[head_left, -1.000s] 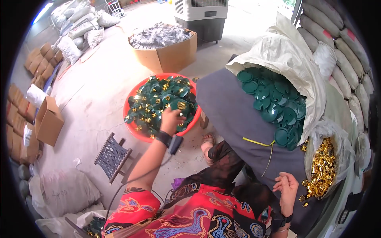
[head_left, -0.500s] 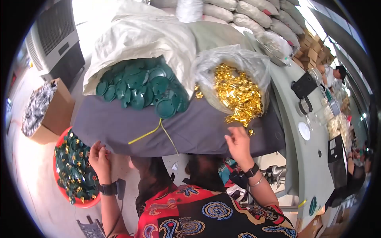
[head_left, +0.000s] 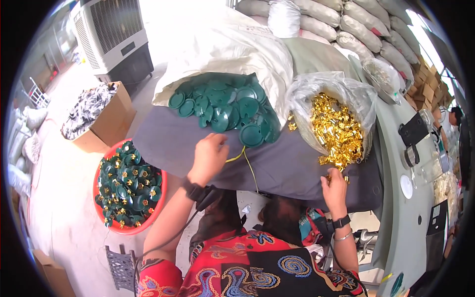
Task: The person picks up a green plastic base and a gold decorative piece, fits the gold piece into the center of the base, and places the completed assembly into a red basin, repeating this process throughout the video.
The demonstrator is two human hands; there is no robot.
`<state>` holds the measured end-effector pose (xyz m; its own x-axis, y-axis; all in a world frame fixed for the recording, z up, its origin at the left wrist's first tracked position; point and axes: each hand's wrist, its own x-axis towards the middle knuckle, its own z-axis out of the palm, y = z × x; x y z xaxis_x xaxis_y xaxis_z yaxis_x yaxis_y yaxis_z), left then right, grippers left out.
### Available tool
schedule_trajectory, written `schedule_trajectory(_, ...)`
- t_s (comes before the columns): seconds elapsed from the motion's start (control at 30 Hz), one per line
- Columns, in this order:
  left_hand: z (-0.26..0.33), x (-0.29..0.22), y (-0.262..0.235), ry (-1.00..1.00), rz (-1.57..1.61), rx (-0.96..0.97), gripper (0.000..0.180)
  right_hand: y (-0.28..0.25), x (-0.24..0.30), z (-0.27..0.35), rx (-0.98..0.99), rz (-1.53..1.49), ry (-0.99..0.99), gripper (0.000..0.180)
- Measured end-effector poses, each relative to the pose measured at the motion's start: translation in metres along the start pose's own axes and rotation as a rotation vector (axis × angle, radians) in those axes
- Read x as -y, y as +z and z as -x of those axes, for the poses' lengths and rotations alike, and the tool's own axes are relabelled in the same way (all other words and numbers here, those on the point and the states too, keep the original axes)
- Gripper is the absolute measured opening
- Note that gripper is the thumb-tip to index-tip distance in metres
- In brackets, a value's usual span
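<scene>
My left hand (head_left: 210, 154) rests on a grey cloth (head_left: 277, 166), fingers curled, just below a heap of green plastic discs (head_left: 225, 106) spilling from a white sack (head_left: 227, 49). Whether it holds a disc I cannot tell. My right hand (head_left: 335, 187) reaches to the lower edge of a clear bag of small gold pieces (head_left: 336, 126), fingertips among a few loose gold pieces. A yellow cord (head_left: 242, 156) lies on the cloth between my hands.
A red basin (head_left: 129, 185) of green discs fitted with gold pieces stands on the floor at my left. Behind it are a cardboard box (head_left: 106, 119) of dark-and-white parts and an air cooler (head_left: 111, 37). Stacked sacks (head_left: 356, 29) line the back; a workbench (head_left: 415, 163) runs along the right.
My left hand has left the red basin and come up onto the grey cloth by the green discs. My right hand has dropped lower, to the gold bag's near edge.
</scene>
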<state>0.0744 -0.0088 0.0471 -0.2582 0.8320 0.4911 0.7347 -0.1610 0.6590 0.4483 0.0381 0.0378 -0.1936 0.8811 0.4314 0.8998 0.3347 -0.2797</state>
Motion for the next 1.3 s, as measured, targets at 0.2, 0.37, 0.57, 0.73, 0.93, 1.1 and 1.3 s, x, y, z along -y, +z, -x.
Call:
schedule_trajectory(0.2,-0.023,-0.019,0.050,0.189,-0.300,0.248,0.032,0.007,0.033,0.009,0.163,-0.618,-0.085,0.018)
schedule_trajectory(0.37,-0.031,-0.020,0.080,0.096,-0.551,0.240,0.046,0.005,0.040,0.010,0.192,-0.339,-0.146,0.022)
schedule_trajectory(0.57,-0.032,-0.001,0.067,0.009,-0.387,0.164,0.029,-0.005,0.038,0.004,0.209,-0.023,-0.226,0.023)
schedule_trajectory(0.73,-0.005,-0.028,0.024,-0.116,0.026,0.035,0.020,-0.008,0.056,0.008,0.383,-0.762,0.004,0.022)
schedule_trajectory(0.93,0.055,-0.103,-0.002,-0.485,0.859,0.455,0.013,-0.007,0.098,0.018,0.589,-1.536,0.040,0.026)
schedule_trajectory(1.1,0.067,-0.118,0.002,-0.402,0.826,0.404,0.012,-0.005,0.111,0.022,0.543,-1.494,-0.062,0.025)
schedule_trajectory(1.3,0.074,-0.117,0.007,-0.309,0.777,0.385,0.012,-0.008,0.109,0.024,0.496,-1.380,-0.151,0.028)
